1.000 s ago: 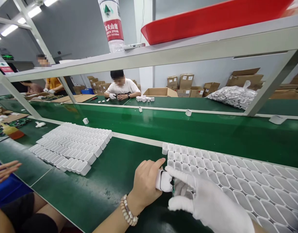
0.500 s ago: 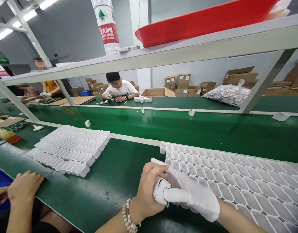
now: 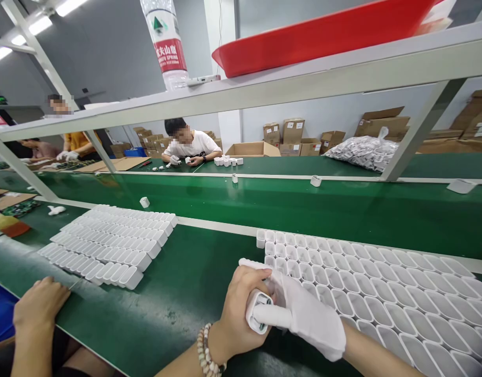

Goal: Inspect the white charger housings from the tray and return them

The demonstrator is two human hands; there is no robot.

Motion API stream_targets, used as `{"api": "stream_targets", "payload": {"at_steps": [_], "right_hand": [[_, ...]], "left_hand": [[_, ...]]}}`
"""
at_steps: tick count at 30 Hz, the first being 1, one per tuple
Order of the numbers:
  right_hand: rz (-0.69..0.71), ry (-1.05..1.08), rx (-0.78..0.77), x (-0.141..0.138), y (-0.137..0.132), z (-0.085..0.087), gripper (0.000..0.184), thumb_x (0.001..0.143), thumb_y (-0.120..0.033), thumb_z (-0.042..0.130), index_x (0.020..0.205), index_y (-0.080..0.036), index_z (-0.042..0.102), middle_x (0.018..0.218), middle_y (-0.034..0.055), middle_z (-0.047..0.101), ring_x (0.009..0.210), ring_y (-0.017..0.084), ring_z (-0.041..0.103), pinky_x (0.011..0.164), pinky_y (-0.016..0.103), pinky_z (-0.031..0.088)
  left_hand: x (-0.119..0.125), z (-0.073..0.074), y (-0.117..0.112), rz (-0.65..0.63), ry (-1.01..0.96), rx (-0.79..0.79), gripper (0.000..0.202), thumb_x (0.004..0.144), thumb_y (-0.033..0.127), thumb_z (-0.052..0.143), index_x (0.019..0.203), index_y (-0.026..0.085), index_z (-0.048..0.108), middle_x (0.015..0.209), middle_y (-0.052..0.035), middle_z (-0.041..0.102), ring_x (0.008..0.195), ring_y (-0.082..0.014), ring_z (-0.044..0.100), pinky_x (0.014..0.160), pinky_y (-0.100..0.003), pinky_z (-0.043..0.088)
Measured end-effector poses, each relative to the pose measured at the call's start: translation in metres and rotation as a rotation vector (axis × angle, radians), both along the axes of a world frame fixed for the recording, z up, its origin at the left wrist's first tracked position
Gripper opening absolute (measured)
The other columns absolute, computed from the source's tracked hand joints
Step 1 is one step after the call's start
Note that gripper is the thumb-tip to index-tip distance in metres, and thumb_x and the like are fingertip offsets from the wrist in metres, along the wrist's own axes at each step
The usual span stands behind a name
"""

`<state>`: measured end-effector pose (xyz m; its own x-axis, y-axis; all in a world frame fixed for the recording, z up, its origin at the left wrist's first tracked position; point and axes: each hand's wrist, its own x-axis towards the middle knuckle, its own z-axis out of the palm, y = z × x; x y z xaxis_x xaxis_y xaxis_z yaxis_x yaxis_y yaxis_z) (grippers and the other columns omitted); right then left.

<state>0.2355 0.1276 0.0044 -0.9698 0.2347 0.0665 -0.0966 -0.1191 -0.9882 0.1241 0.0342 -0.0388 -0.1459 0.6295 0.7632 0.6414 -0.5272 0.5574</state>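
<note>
1. White plastic case [image 3: 258, 312] sits in my left hand [image 3: 241, 309], near me on the green belt [image 3: 186, 309]. My left hand is bare and has a bead bracelet [image 3: 206, 350] on its wrist.
2. My left hand is shut around the case. I think this keeps the case from slipping.
3. My right hand [image 3: 307, 314] wears a white glove and is close by, on the right. Its pointing finger [image 3: 270, 315] lies straight on the open end of the case. I cannot tell if this hand grips the case too.
4. Many hollow white cases [image 3: 382, 298] stand in tight rows on my right. They look empty to me. I think tight rows keep them from sliding.
5. More white cases [image 3: 107, 246] sit in a neat block on my left, and their insides are hard to see.
6. A bare hand [image 3: 40, 303] near the left edge belongs to someone beside me. A blue box [image 3: 0, 314] is by it.
7. Up on the far shelf [image 3: 241, 91], a red tray [image 3: 315, 44] sits high and out of the way. I cannot see inside it.
8. Far right, a clear bag [image 3: 362, 154] is full of small white things.
</note>
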Motion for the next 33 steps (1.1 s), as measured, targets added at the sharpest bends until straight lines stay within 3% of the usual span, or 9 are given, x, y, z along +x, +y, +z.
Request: {"api": "stream_targets", "payload": {"at_steps": [3, 6, 10, 14, 17, 20, 24, 28, 33], "right_hand": [[0.064, -0.118, -0.067, 0.005, 0.003, 0.007, 0.048, 0.079, -0.042, 0.078, 0.112, -0.019, 0.053, 0.081, -0.0031, 0.056, 0.073, 0.012, 0.053, 0.069, 0.027, 0.045], [0.044, -0.258, -0.048, 0.015, 0.009, 0.011, 0.083, 0.082, -0.050, 0.075, 0.148, -0.020, 0.034, 0.096, 0.0037, 0.065, 0.081, 0.016, 0.061, 0.068, 0.029, 0.047], [-0.003, -0.282, 0.091, 0.023, 0.011, 0.011, 0.106, 0.071, -0.037, 0.084, 0.155, -0.023, 0.021, 0.115, 0.0073, 0.065, 0.100, 0.022, 0.065, 0.088, 0.039, 0.052], [-0.040, -0.252, 0.125, 0.020, 0.004, 0.005, 0.086, 0.074, -0.028, 0.079, 0.145, -0.020, 0.032, 0.104, 0.0032, 0.067, 0.097, 0.021, 0.066, 0.087, 0.039, 0.053], [-0.053, -0.223, 0.139, 0.016, 0.001, 0.001, 0.057, 0.074, -0.030, 0.079, 0.120, -0.019, 0.048, 0.089, -0.0019, 0.063, 0.083, 0.017, 0.064, 0.076, 0.034, 0.054], [-0.054, -0.190, 0.136, 0.013, 0.002, -0.001, 0.036, 0.074, -0.028, 0.078, 0.097, -0.019, 0.052, 0.087, -0.0025, 0.058, 0.080, 0.015, 0.060, 0.072, 0.030, 0.050], [-0.070, -0.187, 0.197, 0.011, 0.003, 0.000, 0.031, 0.069, -0.019, 0.073, 0.093, -0.019, 0.052, 0.081, -0.0039, 0.055, 0.074, 0.014, 0.054, 0.067, 0.028, 0.044], [-0.091, -0.205, 0.314, 0.008, 0.000, 0.003, 0.019, 0.071, -0.023, 0.062, 0.078, -0.021, 0.045, 0.072, -0.0045, 0.049, 0.064, 0.012, 0.048, 0.058, 0.028, 0.039], [-0.154, -0.104, 0.453, 0.006, 0.000, -0.007, 0.020, 0.070, -0.021, 0.061, 0.088, -0.022, 0.052, 0.083, 0.0012, 0.056, 0.082, 0.020, 0.061, 0.073, 0.034, 0.053]], "left_hand": [[-0.001, 0.002, 0.000, -0.015, -0.023, -0.018, 0.046, 0.094, 0.018, 0.056, 0.138, 0.020, 0.042, 0.077, -0.0020, 0.063, 0.081, -0.0224, 0.063, 0.078, -0.040, 0.053], [-0.002, 0.002, 0.000, -0.033, -0.036, -0.028, 0.045, 0.097, 0.025, 0.056, 0.138, 0.019, 0.040, 0.077, -0.0021, 0.062, 0.076, -0.0212, 0.062, 0.077, -0.040, 0.052], [-0.003, -0.002, 0.002, -0.023, -0.029, -0.017, 0.042, 0.097, 0.027, 0.056, 0.137, 0.022, 0.042, 0.075, -0.0011, 0.063, 0.072, -0.0199, 0.057, 0.075, -0.039, 0.048], [-0.002, -0.003, 0.001, -0.023, -0.006, -0.035, 0.043, 0.096, 0.024, 0.055, 0.137, 0.022, 0.043, 0.077, -0.0021, 0.064, 0.073, -0.0211, 0.057, 0.074, -0.040, 0.046], [-0.001, -0.001, 0.000, -0.032, 0.009, -0.057, 0.047, 0.093, 0.021, 0.054, 0.138, 0.022, 0.043, 0.079, -0.0036, 0.065, 0.079, -0.0238, 0.060, 0.077, -0.043, 0.047], [-0.002, 0.001, -0.001, -0.049, 0.022, -0.057, 0.051, 0.089, 0.020, 0.054, 0.139, 0.022, 0.042, 0.080, -0.0044, 0.067, 0.079, -0.0249, 0.062, 0.079, -0.044, 0.048], [-0.003, 0.001, 0.000, -0.091, 0.033, -0.081, 0.055, 0.086, 0.022, 0.054, 0.140, 0.021, 0.041, 0.078, -0.0038, 0.068, 0.078, -0.0257, 0.062, 0.079, -0.044, 0.046], [-0.004, 0.002, 0.000, -0.075, 0.043, -0.118, 0.063, 0.081, 0.018, 0.053, 0.143, 0.020, 0.040, 0.076, -0.0040, 0.067, 0.076, -0.0263, 0.060, 0.078, -0.043, 0.046], [-0.006, 0.001, 0.000, -0.023, 0.112, -0.171, 0.078, 0.075, 0.016, 0.057, 0.150, 0.022, 0.037, 0.084, -0.0051, 0.065, 0.081, -0.0265, 0.060, 0.076, -0.040, 0.046]]}}
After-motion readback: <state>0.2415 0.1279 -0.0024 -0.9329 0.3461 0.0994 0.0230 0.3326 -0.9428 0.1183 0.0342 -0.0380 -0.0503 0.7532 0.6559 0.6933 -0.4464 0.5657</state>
